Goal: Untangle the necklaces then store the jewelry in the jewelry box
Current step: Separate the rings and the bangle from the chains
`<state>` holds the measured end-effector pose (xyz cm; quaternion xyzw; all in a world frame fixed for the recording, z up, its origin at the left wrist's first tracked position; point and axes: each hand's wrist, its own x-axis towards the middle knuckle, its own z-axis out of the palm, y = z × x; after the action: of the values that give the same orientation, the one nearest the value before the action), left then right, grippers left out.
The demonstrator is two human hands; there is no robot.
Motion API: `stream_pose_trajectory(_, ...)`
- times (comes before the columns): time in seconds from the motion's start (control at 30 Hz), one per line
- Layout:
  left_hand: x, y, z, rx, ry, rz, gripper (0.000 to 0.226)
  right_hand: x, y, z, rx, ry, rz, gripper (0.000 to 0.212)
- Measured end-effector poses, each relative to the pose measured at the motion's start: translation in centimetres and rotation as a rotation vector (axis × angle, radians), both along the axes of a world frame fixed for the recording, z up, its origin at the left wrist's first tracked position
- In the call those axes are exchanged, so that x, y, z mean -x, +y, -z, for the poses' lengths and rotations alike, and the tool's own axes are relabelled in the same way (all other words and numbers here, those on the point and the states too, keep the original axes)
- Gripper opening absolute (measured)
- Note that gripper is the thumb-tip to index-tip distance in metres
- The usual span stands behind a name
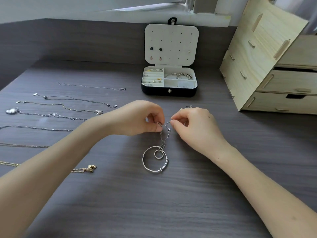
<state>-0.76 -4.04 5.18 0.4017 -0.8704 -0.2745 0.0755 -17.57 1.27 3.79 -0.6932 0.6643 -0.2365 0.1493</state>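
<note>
A thin silver chain [165,136] hangs between both hands at the table's middle. My left hand [137,118] pinches one end of it near a small clasp. My right hand [193,126] pinches the other end. The chain runs down to a small ring pendant [158,154] lying inside a large silver bangle [155,158] on the table. The open jewelry box [169,91], black outside and white inside, stands behind the hands; its lid holds earrings and its compartments hold rings and bracelets.
Several untangled necklaces [68,104] lie stretched in rows on the left of the dark wooden table [171,203], one with a gold pendant [90,168]. A light wooden drawer unit [267,66] stands at the right. A small jewelry piece [187,107] peeks out behind my right hand.
</note>
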Motion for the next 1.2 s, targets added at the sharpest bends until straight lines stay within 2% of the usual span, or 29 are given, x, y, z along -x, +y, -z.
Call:
stream_pose_trajectory(0.07, 0.0, 0.0, -0.7, 0.011, 0.064, 0.012, 0.009, 0.1, 0.0, -0.3, -0.051, -0.156, -0.041, 0.015)
stream_pose_trajectory(0.13, 0.2, 0.0, -1.5, 0.021, 0.131, 0.034, 0.006, 0.4, 0.2, -1.1, -0.205, -0.437, -0.123, 0.021)
stream_pose_trajectory(0.2, 0.7, 0.2, -2.1, 0.002, 0.179, 0.050, 0.005, 0.8, 0.5, -1.8, -0.343, -0.616, -0.202, 0.020)
stream_pose_trajectory(0.3, 1.5, 0.4, -2.2, -0.041, 0.197, 0.070, 0.004, 1.7, 0.8, -1.7, -0.419, -0.689, -0.210, 0.010)
stream_pose_trajectory(0.37, 2.0, 0.5, -2.0, -0.073, 0.187, 0.091, 0.003, 2.2, 1.1, -1.4, -0.452, -0.702, -0.182, 0.013)
stream_pose_trajectory(0.53, 2.3, 1.2, -0.9, -0.185, 0.196, 0.109, 0.005, 2.7, 2.0, -1.1, -0.498, -0.655, -0.131, 0.016)
stream_pose_trajectory(0.73, 2.1, 2.1, -0.5, -0.306, 0.253, 0.078, 0.009, 2.6, 2.3, -1.1, -0.505, -0.586, -0.089, 0.008)
stream_pose_trajectory(0.87, 1.8, 2.4, -0.1, -0.236, 0.262, -0.061, 0.012, 2.6, 2.4, -0.7, -0.394, -0.383, -0.038, 0.011)
stream_pose_trajectory(0.97, 0.9, 2.9, 0.1, -0.058, 0.152, -0.138, 0.013, 2.9, 2.6, -0.5, -0.343, -0.191, -0.029, 0.013)
stream_pose_trajectory(1.07, -0.2, 4.0, 0.1, -0.002, 0.044, -0.141, 0.007, 3.2, 3.0, -0.6, -0.292, -0.019, -0.035, 0.009)
stream_pose_trajectory(1.2, -0.8, 5.2, 0.5, -0.002, -0.002, -0.174, 0.008, 2.5, 3.5, -0.9, -0.144, 0.045, -0.099, 0.010)
